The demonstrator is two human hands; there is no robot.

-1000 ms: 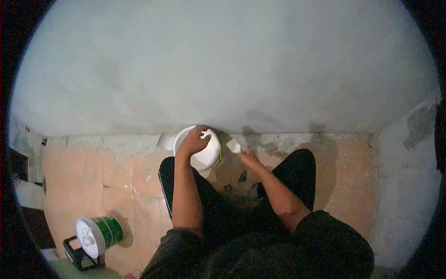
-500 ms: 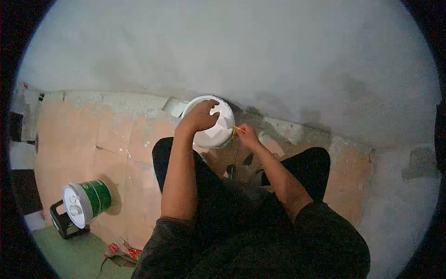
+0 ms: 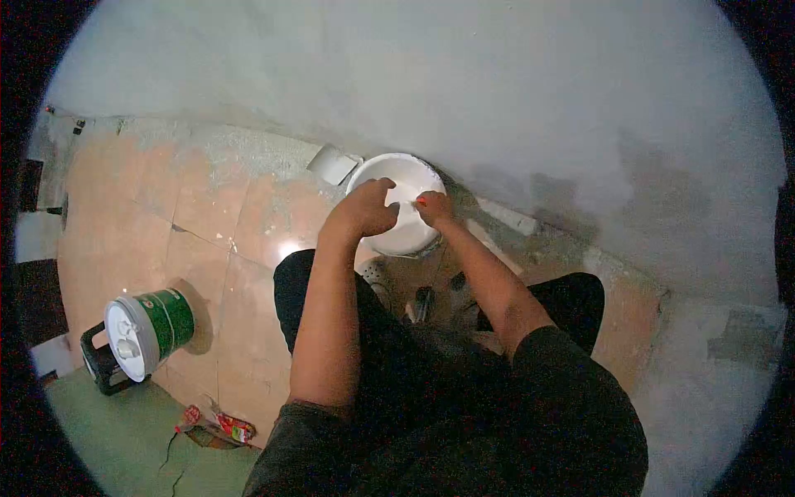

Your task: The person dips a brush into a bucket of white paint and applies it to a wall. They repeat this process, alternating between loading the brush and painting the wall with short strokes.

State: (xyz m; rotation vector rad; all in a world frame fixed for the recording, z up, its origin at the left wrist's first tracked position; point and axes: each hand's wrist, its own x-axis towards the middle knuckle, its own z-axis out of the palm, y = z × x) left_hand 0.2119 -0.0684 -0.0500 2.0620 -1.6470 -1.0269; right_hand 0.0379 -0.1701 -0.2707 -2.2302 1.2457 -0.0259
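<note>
A round white bucket [image 3: 436, 176] stands on the floor against the wall, with smooth white material [image 3: 404, 238] inside. Over its left side hangs my left hand [image 3: 371, 207], thumb and forefinger apart with a gap between them; I see nothing gripped there. My right hand [image 3: 433, 210] is closed at the bucket's right side, around a small tool with a red-orange handle [image 3: 421, 201]. Its working end is too small and blurred to name. A flat pale grey plate [image 3: 334, 165] lies just left of the bucket.
A green and white tub [image 3: 170, 319] lies or leans at the left, beside a black-framed object [image 3: 98, 364]. A red packet [image 3: 236, 427] is on the greenish floor at lower left. The grey patchy wall [image 3: 497, 91] rises behind the bucket. My knees flank the work area.
The view has shifted and turned slightly. My right hand has moved from outside the bucket's rim to over its right side, carrying the tool inward. My left hand remains over the bucket.
</note>
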